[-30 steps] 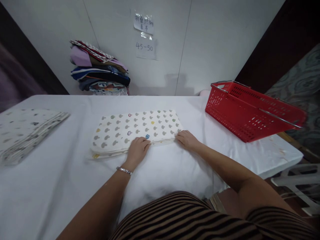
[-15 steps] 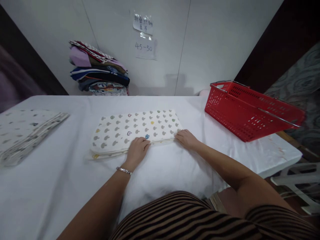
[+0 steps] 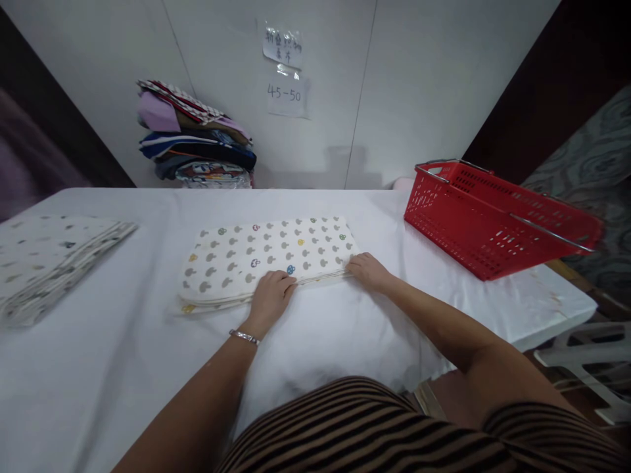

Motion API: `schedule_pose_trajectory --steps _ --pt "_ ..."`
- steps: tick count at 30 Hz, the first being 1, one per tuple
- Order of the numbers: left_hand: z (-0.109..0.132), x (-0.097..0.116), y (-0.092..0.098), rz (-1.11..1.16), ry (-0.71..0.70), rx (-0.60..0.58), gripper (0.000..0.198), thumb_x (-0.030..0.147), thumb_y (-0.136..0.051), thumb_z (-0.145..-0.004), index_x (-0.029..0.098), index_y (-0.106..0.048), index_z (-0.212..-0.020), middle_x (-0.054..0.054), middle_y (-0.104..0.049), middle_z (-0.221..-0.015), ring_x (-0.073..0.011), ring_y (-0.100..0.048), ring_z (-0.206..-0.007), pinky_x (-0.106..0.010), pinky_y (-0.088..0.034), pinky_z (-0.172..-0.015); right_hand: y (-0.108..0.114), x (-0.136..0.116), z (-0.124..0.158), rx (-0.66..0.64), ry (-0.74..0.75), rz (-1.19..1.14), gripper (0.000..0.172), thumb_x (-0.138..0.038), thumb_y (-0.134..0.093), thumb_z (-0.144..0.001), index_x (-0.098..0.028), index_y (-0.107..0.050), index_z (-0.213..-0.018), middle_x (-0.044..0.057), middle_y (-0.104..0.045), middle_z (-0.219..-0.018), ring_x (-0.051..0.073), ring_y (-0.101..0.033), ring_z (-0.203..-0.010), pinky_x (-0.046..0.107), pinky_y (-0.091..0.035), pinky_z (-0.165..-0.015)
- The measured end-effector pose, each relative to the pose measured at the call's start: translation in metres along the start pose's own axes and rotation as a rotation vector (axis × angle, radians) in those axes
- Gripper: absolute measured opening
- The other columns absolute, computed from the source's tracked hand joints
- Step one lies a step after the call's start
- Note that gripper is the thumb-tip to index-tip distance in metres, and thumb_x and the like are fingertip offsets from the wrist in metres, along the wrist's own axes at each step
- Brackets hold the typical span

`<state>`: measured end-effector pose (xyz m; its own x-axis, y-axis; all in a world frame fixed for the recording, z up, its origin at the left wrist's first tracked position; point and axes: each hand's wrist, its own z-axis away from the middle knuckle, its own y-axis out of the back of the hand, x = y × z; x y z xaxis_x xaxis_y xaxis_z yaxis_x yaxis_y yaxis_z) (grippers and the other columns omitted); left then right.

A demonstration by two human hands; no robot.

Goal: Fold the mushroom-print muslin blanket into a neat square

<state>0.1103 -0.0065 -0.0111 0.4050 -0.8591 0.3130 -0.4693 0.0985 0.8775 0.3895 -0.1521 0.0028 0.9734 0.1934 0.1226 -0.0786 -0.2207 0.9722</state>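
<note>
A cream cloth point(image 3: 276, 246) printed with grey and a few coloured mushrooms lies on the table, folded into a flat rectangle of several layers. My left hand point(image 3: 272, 295), with a silver bracelet at the wrist, is closed on the middle of its near edge. At the near right corner, my right hand point(image 3: 367, 270) has its fingers curled over the same edge. The undersides of both hands are hidden. One patterned corner of a lower layer shows at the cloth's near left.
Another folded patterned cloth point(image 3: 69, 256) lies at the left of the white-covered table point(image 3: 148, 387). A red basket point(image 3: 468, 220) with metal handles stands at the right. Against the back wall rises a stack of folded fabrics point(image 3: 197, 141). Below the right edge is a white stool point(image 3: 586, 368).
My right hand has shifted very slightly along the cloth's corner. My left hand and the cloth look unmoved.
</note>
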Motion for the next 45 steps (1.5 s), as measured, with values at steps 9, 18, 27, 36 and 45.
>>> schedule_pose_trajectory --steps 9,18,27,36,45 --pt "0.0 0.0 0.0 -0.003 -0.015 0.002 0.024 0.026 -0.048 -0.09 0.019 -0.07 -0.095 -0.008 -0.064 -0.095 -0.0227 -0.053 -0.091 -0.039 -0.044 -0.084 -0.007 -0.001 -0.003 0.07 -0.038 0.076 0.022 -0.01 -0.045 -0.09 -0.014 -0.064 -0.099 0.01 -0.062 -0.095 0.02 -0.047 -0.085 0.033 -0.029 -0.079" --pt "0.001 -0.001 -0.001 -0.001 -0.019 0.012 0.024 0.025 -0.047 -0.09 0.02 -0.07 -0.095 -0.007 -0.064 -0.096 -0.0223 -0.053 -0.09 -0.038 -0.045 -0.083 -0.006 -0.004 -0.004 0.059 -0.071 0.086 0.022 -0.01 -0.045 -0.09 -0.014 -0.065 -0.101 0.009 -0.061 -0.094 0.02 -0.047 -0.085 0.032 -0.029 -0.078" --pt "0.001 0.0 -0.002 -0.07 -0.022 0.022 0.022 0.028 -0.049 -0.09 0.021 -0.069 -0.096 -0.007 -0.063 -0.096 -0.023 -0.054 -0.092 -0.039 -0.043 -0.082 -0.008 -0.015 -0.001 0.021 -0.123 0.058 0.022 -0.013 -0.046 -0.092 -0.014 -0.064 -0.104 0.009 -0.062 -0.099 0.02 -0.048 -0.09 0.032 -0.031 -0.08" --pt "-0.03 0.036 -0.008 -0.061 -0.117 -0.066 0.016 0.028 -0.051 -0.09 0.022 -0.065 -0.09 -0.006 -0.061 -0.094 -0.0213 -0.053 -0.091 -0.038 -0.041 -0.082 -0.002 -0.012 -0.006 -0.033 -0.201 -0.004 0.024 -0.009 -0.046 -0.089 -0.016 -0.065 -0.103 0.009 -0.063 -0.101 0.02 -0.051 -0.09 0.03 -0.032 -0.078" --pt "-0.053 0.052 -0.026 -0.116 -0.155 -0.104 0.018 0.03 -0.05 -0.091 0.022 -0.066 -0.09 -0.006 -0.062 -0.093 -0.0214 -0.053 -0.092 -0.036 -0.04 -0.08 0.003 -0.013 -0.005 -0.015 -0.174 -0.024 0.022 -0.012 -0.046 -0.091 -0.016 -0.065 -0.101 0.008 -0.063 -0.097 0.02 -0.05 -0.088 0.031 -0.031 -0.077"
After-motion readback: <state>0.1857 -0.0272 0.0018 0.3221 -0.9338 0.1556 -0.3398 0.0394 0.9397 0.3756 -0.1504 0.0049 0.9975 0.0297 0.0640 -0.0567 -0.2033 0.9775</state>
